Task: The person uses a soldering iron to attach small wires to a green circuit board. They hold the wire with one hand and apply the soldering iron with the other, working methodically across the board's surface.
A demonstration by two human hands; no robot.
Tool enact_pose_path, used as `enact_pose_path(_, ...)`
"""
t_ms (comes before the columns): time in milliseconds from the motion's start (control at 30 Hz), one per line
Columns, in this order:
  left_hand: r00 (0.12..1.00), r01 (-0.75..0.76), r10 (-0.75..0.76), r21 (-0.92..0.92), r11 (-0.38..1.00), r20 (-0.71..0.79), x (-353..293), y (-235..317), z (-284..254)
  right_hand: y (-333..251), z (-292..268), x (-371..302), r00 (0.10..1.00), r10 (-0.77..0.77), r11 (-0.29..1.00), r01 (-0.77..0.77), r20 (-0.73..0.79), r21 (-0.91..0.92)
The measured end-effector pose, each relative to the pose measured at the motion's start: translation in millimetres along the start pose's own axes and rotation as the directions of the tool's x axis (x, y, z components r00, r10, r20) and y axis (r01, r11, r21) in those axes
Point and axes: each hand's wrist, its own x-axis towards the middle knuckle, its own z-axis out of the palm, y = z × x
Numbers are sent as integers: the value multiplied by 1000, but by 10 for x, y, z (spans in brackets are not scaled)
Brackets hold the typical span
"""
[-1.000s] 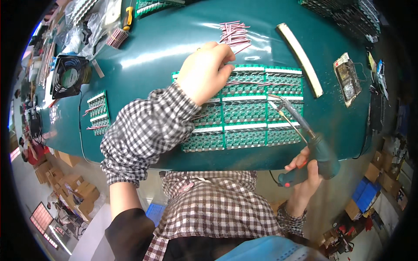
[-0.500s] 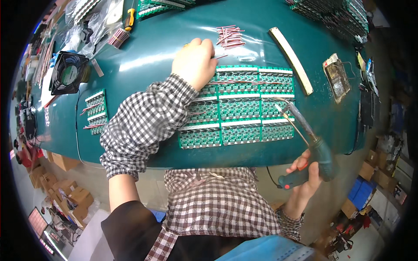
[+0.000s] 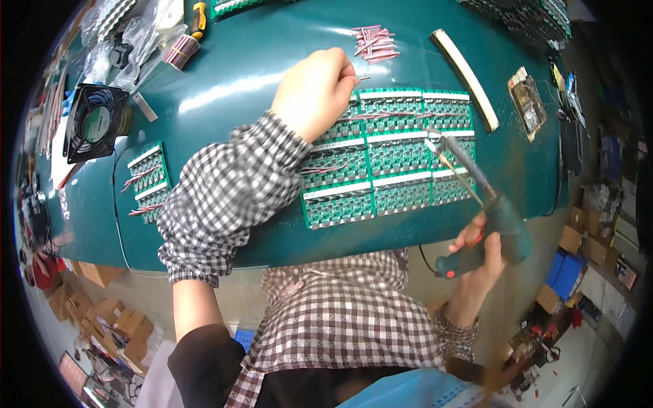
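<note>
My left hand [image 3: 316, 88] is closed in a pinch above the upper left corner of a panel of green circuit boards [image 3: 401, 160]. A short thin wire [image 3: 365, 78] sticks out at its fingertips; its other end is hidden. Below and to the right, my right hand [image 3: 481, 265] grips a dark green soldering gun [image 3: 507, 228] by its handle. The gun's tip and thin feed tube reach over the right part of the panel. Reddish and dark wires lie across several of the boards. Beyond the panel lies a pile of short red-and-white wires [image 3: 376, 46].
A smaller board strip with wires [image 3: 148, 182] and a black fan [image 3: 96, 122] lie left. Farther back are a bundle of wires [image 3: 181, 52] and a yellow-handled screwdriver [image 3: 198, 20]. Rightward are a pale curved strip [image 3: 466, 78], a stained tray [image 3: 527, 109] and stacked boards [image 3: 527, 17].
The whole view has shifted, so the panel appears farther right and slightly higher. My left hand stays by the wire at the panel's far edge. My right hand still holds the soldering gun over the panel.
</note>
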Motion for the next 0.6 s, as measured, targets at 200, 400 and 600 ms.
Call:
enact_pose_path(200, 967, -1, 27, -101, 995, 255, -497, 288, -266, -46, 233, 108, 998, 19, 1000, -20, 62, 18)
enact_pose_path(400, 973, 18, -16, -8, 1000, 232, -704, 216, -40, -20, 254, 59, 994, 34, 999, -34, 101, -4)
enact_pose_path(600, 989, -19, 13, 36, 999, 147, -764, 220, 4, 18, 48, -31, 995, 29, 995, -19, 100, -99)
